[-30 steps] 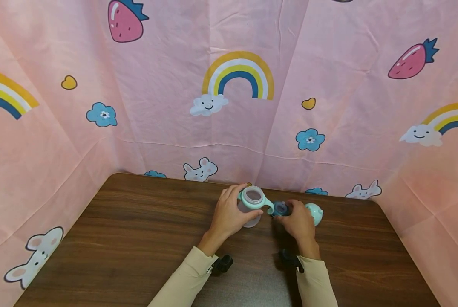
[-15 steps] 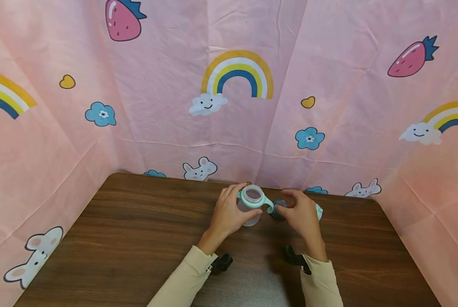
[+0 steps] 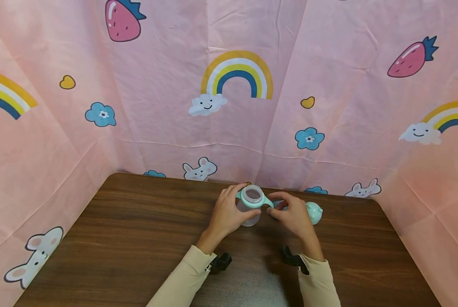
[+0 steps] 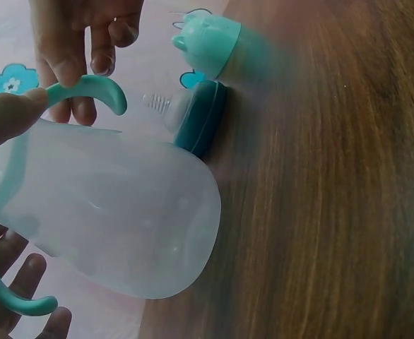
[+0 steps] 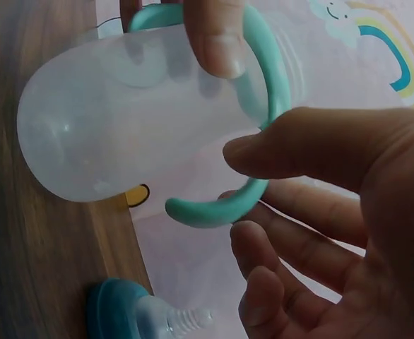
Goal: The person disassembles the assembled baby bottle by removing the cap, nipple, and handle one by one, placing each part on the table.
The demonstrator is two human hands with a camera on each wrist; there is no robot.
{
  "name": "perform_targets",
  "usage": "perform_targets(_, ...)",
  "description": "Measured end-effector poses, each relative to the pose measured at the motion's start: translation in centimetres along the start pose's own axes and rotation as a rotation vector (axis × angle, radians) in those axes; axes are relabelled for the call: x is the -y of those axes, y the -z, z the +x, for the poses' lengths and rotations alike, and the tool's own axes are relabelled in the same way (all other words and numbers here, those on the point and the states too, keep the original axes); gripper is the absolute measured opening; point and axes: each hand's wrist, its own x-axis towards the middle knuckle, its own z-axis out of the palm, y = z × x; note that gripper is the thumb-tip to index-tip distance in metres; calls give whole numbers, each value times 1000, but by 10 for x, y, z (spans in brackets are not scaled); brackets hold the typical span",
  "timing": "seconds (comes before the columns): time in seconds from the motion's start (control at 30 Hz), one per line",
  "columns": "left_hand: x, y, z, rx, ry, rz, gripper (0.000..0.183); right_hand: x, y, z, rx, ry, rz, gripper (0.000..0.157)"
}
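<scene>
In the head view my left hand (image 3: 226,213) grips a clear baby bottle (image 3: 248,219), its open mouth facing up. Around the bottle's neck sits a mint ring (image 4: 13,169) with two curved handles. My right hand (image 3: 292,213) has its thumb and fingers at the right-hand handle (image 5: 210,212); the thumb lies on one side, fingers on the other. Beside the bottle stands a clear nipple (image 4: 166,106) in a dark teal collar (image 4: 203,119), largely hidden behind my right hand in the head view. Whether the bottle's base touches the table cannot be told.
A mint bottle cap (image 3: 314,212) with small ears stands on the table right of my right hand. The brown wooden table (image 3: 136,234) ends at a pink patterned cloth (image 3: 167,128) hanging behind and at both sides.
My right hand has come off the nipple and collar, which it was touching, and moved left to the bottle's handle. The left hand keeps its grip on the bottle in the same place.
</scene>
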Motion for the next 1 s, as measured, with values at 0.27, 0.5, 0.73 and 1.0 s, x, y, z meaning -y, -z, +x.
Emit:
perform_targets(0.27, 0, 1, 0, 2, -9, 3, 85, 3, -5, 0, -10, 14, -13, 30)
perform_targets(0.5, -1, 2, 0, 3, -6, -6, 85, 4, -6, 0, -25, 33, -8, 25)
perform_targets(0.73, 1, 2, 0, 3, -16, 3, 85, 4, -7, 0, -31, 38, -13, 23)
perform_targets(1.0, 2, 2, 0, 11, -20, 14, 86, 5, -7, 0, -33, 63, -14, 19)
